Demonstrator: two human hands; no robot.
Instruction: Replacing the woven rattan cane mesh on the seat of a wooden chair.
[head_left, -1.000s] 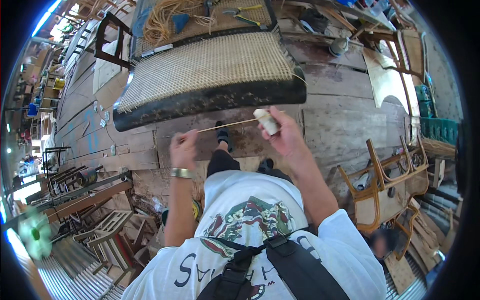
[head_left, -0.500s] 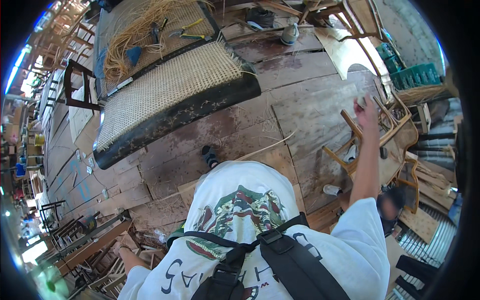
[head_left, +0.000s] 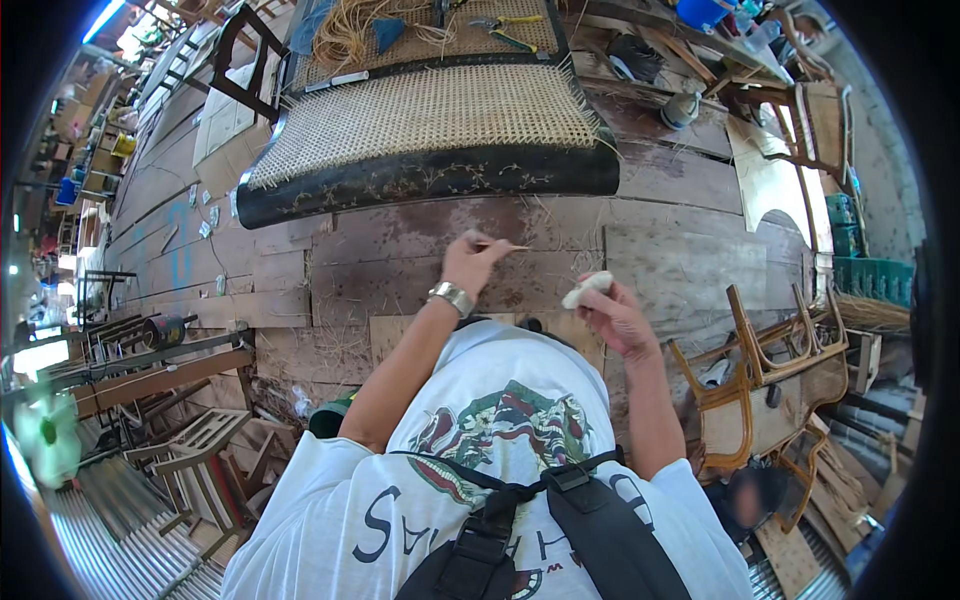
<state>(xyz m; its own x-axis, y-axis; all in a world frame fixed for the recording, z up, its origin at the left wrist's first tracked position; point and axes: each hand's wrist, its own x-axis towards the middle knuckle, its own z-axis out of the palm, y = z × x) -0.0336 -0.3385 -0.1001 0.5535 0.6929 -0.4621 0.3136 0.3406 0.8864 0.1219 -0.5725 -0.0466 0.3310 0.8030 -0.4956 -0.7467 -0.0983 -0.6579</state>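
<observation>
At near right, a crumpled white cloth [head_left: 588, 289] is clasped between the thumb and fingers of the right hand [head_left: 622, 318]. Slightly farther and to the left, a thin cane strip [head_left: 517, 248], shown only in part, is pinched by the left hand [head_left: 473, 263]. Beyond, woven cane mesh [head_left: 430, 115] is borne by a black-edged frame [head_left: 430, 185]; at the far end, yellow-handled pliers [head_left: 518, 19] and loose cane strands [head_left: 345, 38] are seen.
</observation>
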